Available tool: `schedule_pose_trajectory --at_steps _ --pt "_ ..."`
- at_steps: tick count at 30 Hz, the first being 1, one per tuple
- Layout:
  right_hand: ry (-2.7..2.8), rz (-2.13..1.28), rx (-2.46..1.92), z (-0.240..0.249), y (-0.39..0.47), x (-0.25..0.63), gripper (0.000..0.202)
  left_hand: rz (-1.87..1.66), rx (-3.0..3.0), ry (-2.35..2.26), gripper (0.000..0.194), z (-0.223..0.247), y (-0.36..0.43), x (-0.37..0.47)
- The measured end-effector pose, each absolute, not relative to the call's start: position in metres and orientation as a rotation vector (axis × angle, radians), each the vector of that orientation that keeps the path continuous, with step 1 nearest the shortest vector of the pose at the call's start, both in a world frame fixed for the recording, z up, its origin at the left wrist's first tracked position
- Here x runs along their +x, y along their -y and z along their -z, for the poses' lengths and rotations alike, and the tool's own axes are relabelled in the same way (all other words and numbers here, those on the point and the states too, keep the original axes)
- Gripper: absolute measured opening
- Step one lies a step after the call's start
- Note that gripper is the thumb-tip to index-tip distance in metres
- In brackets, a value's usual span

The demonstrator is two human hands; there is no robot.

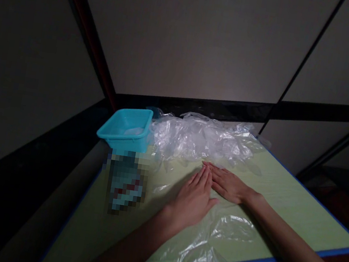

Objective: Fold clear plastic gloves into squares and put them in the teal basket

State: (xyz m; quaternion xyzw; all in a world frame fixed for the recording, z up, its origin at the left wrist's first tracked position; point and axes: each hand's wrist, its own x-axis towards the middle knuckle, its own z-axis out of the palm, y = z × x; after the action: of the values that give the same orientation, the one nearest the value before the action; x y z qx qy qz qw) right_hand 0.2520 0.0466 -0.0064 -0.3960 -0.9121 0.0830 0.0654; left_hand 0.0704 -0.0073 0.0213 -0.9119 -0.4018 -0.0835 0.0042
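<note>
My left hand [194, 197] lies flat, fingers stretched forward, on a clear plastic bag [228, 229] spread over the pale green tabletop [299, 215]. Just beyond it, my right hand [227, 183] is also laid out flat, its fingertips meeting those of the left. The near end of the bag hangs over the table's blue front edge. Past my fingertips sits a crumpled heap of clear plastic bags [198, 136]. Part of the spread bag is hidden under my hands.
A turquoise plastic basin [124, 139] with something whitish inside stands at the back left. In front of it is a pixelated item [125, 183] whose kind cannot be made out. Pale panels [200, 43] with dark trim rise behind the table.
</note>
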Motion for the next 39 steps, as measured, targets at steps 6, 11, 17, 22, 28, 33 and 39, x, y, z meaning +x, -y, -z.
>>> schedule_pose_trajectory --at_steps 6,11,17,22,28,33,39 --pt "2.734 -0.254 -1.196 0.004 -0.045 0.252 0.057 0.290 -2.800 1.349 0.070 0.011 -0.001 0.078" --pt "2.725 -0.252 -1.207 0.004 -0.045 0.253 0.056 0.290 -2.793 1.351 0.070 0.012 0.002 0.074" --pt "2.744 -0.213 -1.250 0.006 -0.044 0.253 0.057 0.274 -2.814 1.319 0.067 0.013 0.003 0.066" --pt "2.751 -0.117 -1.261 0.006 -0.042 0.252 0.057 0.255 -2.826 1.313 0.064 0.011 0.007 0.049" --pt "2.749 -0.080 -1.259 0.006 -0.042 0.251 0.058 0.245 -2.805 1.363 0.062 0.008 0.013 0.031" --pt "2.748 -0.093 -1.278 0.006 -0.042 0.252 0.058 0.219 -2.797 1.408 0.060 0.005 0.019 0.018" --pt "2.769 -0.119 -1.292 0.003 -0.042 0.251 0.058 0.212 -2.766 1.465 0.058 0.006 0.026 0.001"
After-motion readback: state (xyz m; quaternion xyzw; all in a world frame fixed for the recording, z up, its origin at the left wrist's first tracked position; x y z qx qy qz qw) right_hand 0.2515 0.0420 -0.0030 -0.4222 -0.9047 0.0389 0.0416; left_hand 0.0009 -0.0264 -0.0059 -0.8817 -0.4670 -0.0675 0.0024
